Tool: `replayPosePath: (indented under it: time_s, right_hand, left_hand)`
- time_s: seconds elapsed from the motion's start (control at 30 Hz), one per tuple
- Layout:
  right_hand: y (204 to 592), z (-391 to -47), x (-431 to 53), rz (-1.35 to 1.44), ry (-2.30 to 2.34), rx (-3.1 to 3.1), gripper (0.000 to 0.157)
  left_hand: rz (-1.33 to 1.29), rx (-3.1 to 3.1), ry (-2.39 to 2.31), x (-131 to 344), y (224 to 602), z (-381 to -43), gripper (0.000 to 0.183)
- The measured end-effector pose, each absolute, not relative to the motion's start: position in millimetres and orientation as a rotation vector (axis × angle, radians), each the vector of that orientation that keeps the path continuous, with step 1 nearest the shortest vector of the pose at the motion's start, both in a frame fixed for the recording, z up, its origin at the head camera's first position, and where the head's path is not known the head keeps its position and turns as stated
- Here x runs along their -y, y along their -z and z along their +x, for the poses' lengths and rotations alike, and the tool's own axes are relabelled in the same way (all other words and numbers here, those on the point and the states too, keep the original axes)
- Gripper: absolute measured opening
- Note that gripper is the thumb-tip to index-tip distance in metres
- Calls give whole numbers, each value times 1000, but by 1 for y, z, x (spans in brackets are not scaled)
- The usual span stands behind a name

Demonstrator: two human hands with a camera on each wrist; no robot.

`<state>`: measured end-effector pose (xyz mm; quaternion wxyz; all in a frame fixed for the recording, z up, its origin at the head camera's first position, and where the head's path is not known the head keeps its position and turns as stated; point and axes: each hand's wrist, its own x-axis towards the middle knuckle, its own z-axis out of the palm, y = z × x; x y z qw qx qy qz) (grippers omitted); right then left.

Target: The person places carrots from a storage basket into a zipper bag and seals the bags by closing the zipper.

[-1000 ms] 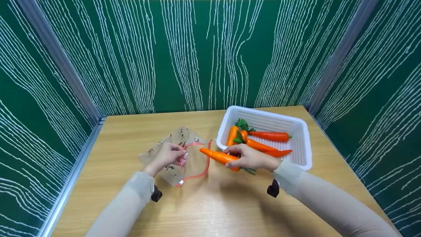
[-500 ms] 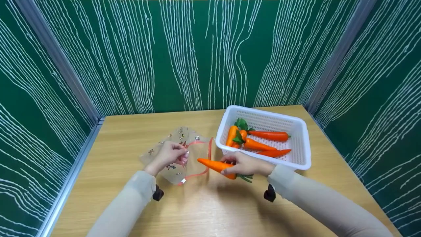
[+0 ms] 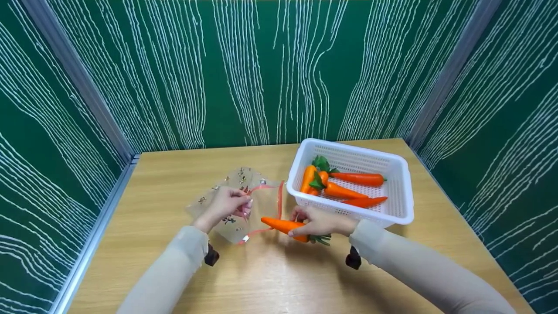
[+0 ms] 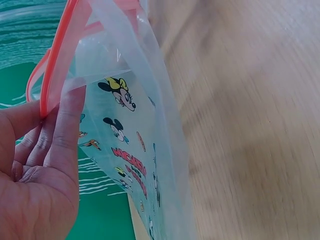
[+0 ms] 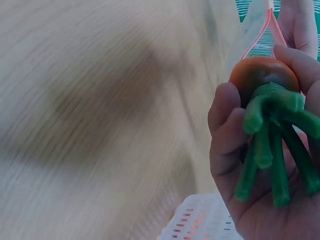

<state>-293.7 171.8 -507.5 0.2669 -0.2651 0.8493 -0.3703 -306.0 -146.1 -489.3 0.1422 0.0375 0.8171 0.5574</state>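
A clear zip bag [image 3: 266,203] with a red-edged mouth and cartoon prints lies left of centre, its mouth spread toward the right. My left hand [image 3: 226,204] pinches the red rim of this bag; in the left wrist view the thumb and fingers [image 4: 65,130] grip the edge. My right hand [image 3: 320,221] holds a carrot [image 3: 283,225] by its thick end, the tip pointing left at the bag's mouth. Whether the tip is inside the opening is hard to tell. Green stems [image 5: 272,135] stick out behind the hand in the right wrist view.
A white perforated basket [image 3: 403,187] stands at the right rear, close to my right hand. Several carrots [image 3: 344,192] and a red chili-like vegetable [image 3: 357,178] lie inside it. Green walls with white lines border the wooden table [image 3: 174,165].
My right hand has moved left and toward me with the carrot, away from the basket and down to the bag's mouth. The left hand has stayed nearly in place on the rim.
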Motion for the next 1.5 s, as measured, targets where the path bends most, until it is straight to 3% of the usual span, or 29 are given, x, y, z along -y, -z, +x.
replayPosePath:
  time_s: [0.2, 0.53, 0.93, 1.17, 1.37, 1.5]
  right_hand:
    - [507, -292, -164, -559, 1025, -2334, 46]
    - [508, -292, -155, -636, 1046, -2363, 48]
    - [509, -292, -147, -592, 1109, -2413, 41]
    - [502, -289, -143, -496, 1088, -2351, 45]
    - [508, -290, -136, -586, 1214, -2336, 28]
    - [510, -290, -130, -630, 1268, -2374, 25]
  left_hand:
    - [123, -2349, -1622, 145, 494, -308, 16]
    - [153, -2278, -1674, 144, 496, -309, 20]
    - [158, -2262, -1694, 140, 500, -307, 17]
    - [165, -2238, -1708, 136, 500, -307, 17]
    - [160, -2219, -1721, 133, 500, -305, 17]
    - [170, -2191, -1751, 131, 499, -305, 18]
